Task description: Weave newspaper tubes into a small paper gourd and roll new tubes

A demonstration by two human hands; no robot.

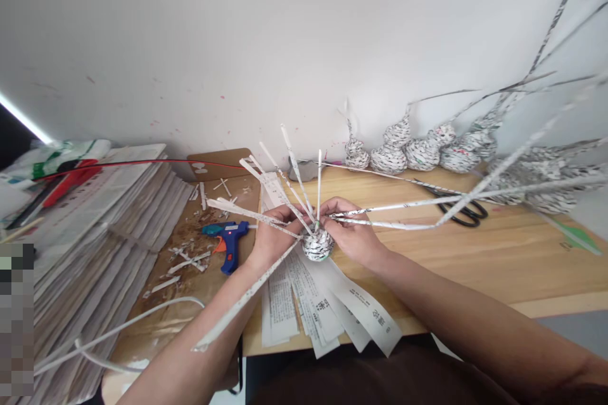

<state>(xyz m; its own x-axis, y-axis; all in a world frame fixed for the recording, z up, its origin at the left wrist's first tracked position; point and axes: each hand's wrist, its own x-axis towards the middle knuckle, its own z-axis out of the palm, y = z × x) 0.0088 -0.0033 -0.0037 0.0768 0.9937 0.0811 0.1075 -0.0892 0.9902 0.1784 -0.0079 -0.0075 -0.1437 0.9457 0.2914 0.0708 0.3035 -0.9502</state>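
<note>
Between my two hands is a small round woven paper ball (317, 245), made of rolled newsprint. Several paper tubes (292, 158) fan up and outward from its top. My left hand (275, 228) is closed around the ball's left side and the bases of some tubes; its fingertips are partly hidden. On the other side, my right hand (349, 231) pinches the ball's upper right edge, where long paper tubes (403, 204) run off to the right. Beneath the ball, printed newspaper strips (327, 310) lie spread on the wooden table.
A tall newspaper stack (147, 215) stands at left, with a red-handled tool (71, 180) on top. Beside it lie a blue glue gun (232, 247) and paper scraps (190, 261). Woven gourd shapes (422, 150) line the wall at right, behind black scissors (463, 212).
</note>
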